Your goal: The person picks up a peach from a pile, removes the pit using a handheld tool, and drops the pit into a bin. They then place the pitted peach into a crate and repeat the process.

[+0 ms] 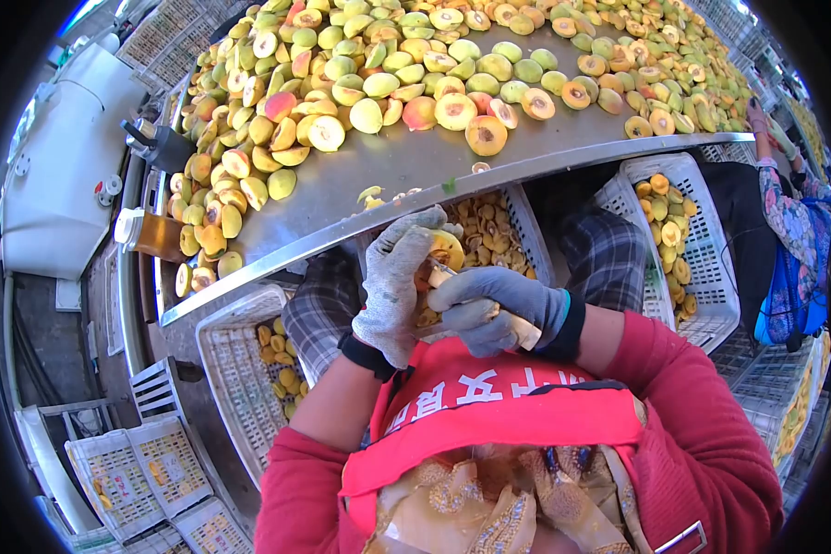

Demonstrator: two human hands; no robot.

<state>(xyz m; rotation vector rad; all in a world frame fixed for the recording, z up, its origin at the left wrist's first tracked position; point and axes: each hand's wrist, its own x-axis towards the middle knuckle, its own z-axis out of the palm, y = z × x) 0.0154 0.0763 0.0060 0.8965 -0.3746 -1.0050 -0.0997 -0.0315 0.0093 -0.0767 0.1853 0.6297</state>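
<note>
My left hand [397, 277], in a grey work glove, is closed around a halved yellow peach [446, 249] above my lap. My right hand [499, 305], also gloved, grips a small pitting knife with a pale handle [524, 332]. The tip of the tool touches the peach's cut face; its exact shape is partly hidden by my fingers. Just beyond my hands, below the table edge, a crate [526, 231] holds peach pieces and scraps. Many halved peaches [379, 83] lie heaped on the metal table [342, 180], some with brown centres showing.
White plastic crates with peach halves stand to my left [217, 342] and right [725, 268]. The table's raised metal rim [452, 192] runs in front of me. A jar of brown liquid [152, 233] sits at the left. A co-worker's floral sleeve [785, 203] is at the far right.
</note>
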